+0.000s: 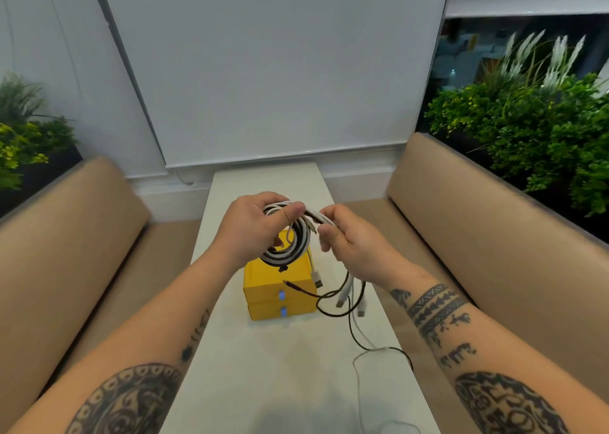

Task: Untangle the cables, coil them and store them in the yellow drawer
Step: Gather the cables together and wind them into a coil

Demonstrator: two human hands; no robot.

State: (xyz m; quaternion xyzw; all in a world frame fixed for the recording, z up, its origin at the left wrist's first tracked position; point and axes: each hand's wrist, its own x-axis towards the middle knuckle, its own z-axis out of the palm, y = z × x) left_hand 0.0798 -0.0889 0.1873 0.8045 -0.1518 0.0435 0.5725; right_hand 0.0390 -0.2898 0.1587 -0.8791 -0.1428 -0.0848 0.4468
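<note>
**Coil held above the drawer, loose tails yet to be wound in**

The left grip (250, 226) is clenched around the top of a coil (301, 240) of white and black cables. The thumb presses over the loops so the turns cannot spring apart. The coil hangs free in the air directly above the yellow drawer (280, 288), which stands in the middle of the white table (263, 367). Holding it there probably keeps the drop into storage short.

The right grip (349, 245) pinches a white strand just beside the coil, where it leaves the loops. That looks like the feeding hand, guiding slack towards the left so each turn lies flat against the others.

Below the right wrist the unwound tails (342, 288) dangle in a loose bunch. A black cable (354, 336) and a thin white one trail on across the table towards the near edge. A white plug (317, 280) hangs beside the drawer's top corner.

I judge the task to be mid-coiling, with several cables gathered into one ring and a fair length left to take up. The tails cross one another, so they may snag if pulled in together. Whether the top drawer stands open cannot be told, because the coil hides part of it.
</note>
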